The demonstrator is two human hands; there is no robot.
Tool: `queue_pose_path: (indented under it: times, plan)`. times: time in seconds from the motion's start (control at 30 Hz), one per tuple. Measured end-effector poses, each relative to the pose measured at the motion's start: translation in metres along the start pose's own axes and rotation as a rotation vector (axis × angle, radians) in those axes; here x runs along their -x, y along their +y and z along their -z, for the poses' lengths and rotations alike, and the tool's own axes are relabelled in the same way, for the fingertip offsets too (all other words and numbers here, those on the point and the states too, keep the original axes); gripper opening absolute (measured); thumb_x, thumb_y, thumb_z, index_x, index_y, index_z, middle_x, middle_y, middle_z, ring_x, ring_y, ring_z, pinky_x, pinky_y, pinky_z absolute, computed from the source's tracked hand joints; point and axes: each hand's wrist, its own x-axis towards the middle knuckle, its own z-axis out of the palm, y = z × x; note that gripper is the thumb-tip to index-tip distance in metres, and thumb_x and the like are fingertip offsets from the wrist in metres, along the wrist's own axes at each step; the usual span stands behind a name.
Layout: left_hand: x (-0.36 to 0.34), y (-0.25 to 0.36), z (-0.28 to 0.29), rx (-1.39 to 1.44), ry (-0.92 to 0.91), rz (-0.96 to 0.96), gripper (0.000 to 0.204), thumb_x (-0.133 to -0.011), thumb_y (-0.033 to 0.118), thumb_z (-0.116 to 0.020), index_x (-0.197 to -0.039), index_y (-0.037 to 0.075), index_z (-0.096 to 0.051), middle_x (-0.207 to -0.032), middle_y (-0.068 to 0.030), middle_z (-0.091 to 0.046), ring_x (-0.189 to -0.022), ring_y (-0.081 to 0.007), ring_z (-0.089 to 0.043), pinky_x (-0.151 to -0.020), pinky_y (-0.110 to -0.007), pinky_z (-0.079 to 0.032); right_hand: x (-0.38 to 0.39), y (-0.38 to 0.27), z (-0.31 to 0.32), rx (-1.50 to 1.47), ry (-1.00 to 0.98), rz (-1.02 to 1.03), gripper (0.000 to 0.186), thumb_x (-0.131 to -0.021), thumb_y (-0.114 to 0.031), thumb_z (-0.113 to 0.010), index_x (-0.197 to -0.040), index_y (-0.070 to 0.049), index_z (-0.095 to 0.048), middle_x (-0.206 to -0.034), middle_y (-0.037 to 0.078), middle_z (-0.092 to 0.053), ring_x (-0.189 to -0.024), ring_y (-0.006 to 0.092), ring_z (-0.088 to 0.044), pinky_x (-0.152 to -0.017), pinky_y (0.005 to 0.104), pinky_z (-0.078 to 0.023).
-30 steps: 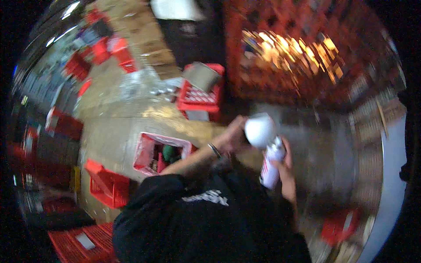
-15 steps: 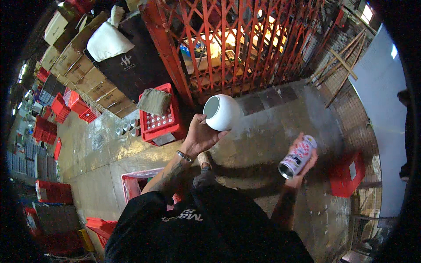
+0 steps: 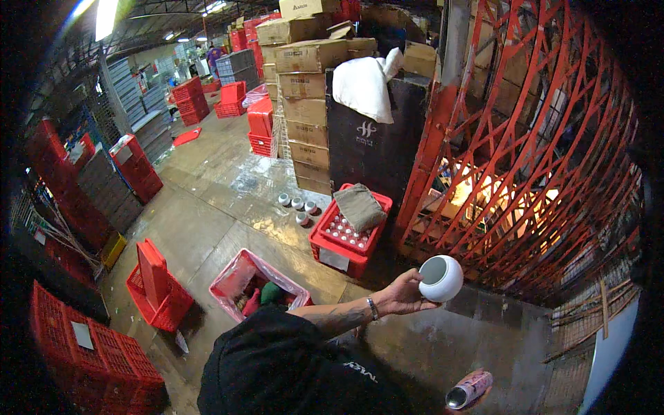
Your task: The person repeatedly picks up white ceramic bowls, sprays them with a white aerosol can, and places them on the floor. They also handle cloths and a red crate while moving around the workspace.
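Observation:
My left hand [image 3: 401,294] stretches forward, thumb and fingers closed around a round white pot [image 3: 449,282]. The pot is tilted, and its grey inside shows through the wide mouth that faces left. Low in the view, near the bottom edge, a spray can [image 3: 473,387] in pink and white lies in my right hand [image 3: 482,399]. Its silver-rimmed end points left toward me, and the can hides most of the fingers. A gap separates the can from the pot.
Ahead stands a red crate [image 3: 325,250] holding several small white-topped items under a folded grey cloth [image 3: 360,207]. Several small white pots [image 3: 297,203] sit on the floor beside it. A lined pink bin [image 3: 232,273] is at my left. A red lattice gate [image 3: 512,159] rises at right.
The view has swung left, so the crates and bin now show more fully. Both hands appear farther right and lower, still holding the pot and the can.

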Motion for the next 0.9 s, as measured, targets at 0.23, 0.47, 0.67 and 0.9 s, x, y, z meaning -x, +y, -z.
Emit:
queue_pose_path:
  times: [0.23,0.47,0.67,0.9]
  plan:
    - [0.031,0.032,0.005,0.01,0.122,-0.068,0.064,-0.081,0.027,-0.062,-0.137,0.002,-0.044,-0.128,-0.0175,-0.051,-0.11,-0.0321,-0.057,-0.103,-0.044,-0.049,-0.046,0.108,-0.089,0.326,-0.119,-0.176,0.068,-0.083,-0.03,-0.078,-0.134,0.001,-0.045,-0.129,0.018,-0.059,-0.116,0.0286,-0.061,-0.102,0.0415,-0.051]
    - [0.034,0.035,0.045,-0.084,0.186,-0.283,0.035,-0.085,0.026,-0.062,-0.114,0.009,-0.055,-0.105,-0.0033,-0.061,-0.097,-0.0186,-0.059,-0.098,-0.043,-0.046,-0.076,0.129,-0.021,0.241,-0.029,-0.541,0.07,-0.078,-0.034,-0.083,-0.129,0.0,-0.05,-0.127,0.017,-0.059,-0.111,0.0295,-0.062,-0.097,0.0404,-0.054]
    - [0.044,0.032,0.024,-0.161,0.222,-0.346,0.04,-0.085,0.027,-0.063,-0.12,0.013,-0.052,-0.114,-0.0036,-0.058,-0.099,-0.0195,-0.057,-0.089,-0.039,-0.044,-0.061,0.13,-0.023,0.12,-0.116,-0.67,0.068,-0.083,-0.035,-0.078,-0.132,0.0,-0.047,-0.131,0.018,-0.057,-0.111,0.0352,-0.061,-0.096,0.0444,-0.054]
    - [0.029,0.031,0.032,-0.216,0.24,-0.324,0.042,-0.084,0.029,-0.064,-0.122,0.013,-0.052,-0.117,-0.0047,-0.057,-0.101,-0.0213,-0.055,-0.089,-0.04,-0.044,-0.05,0.11,-0.008,-0.004,0.0,-0.557,0.069,-0.077,-0.034,-0.084,-0.128,-0.001,-0.049,-0.128,0.017,-0.058,-0.114,0.0301,-0.06,-0.098,0.0415,-0.052]
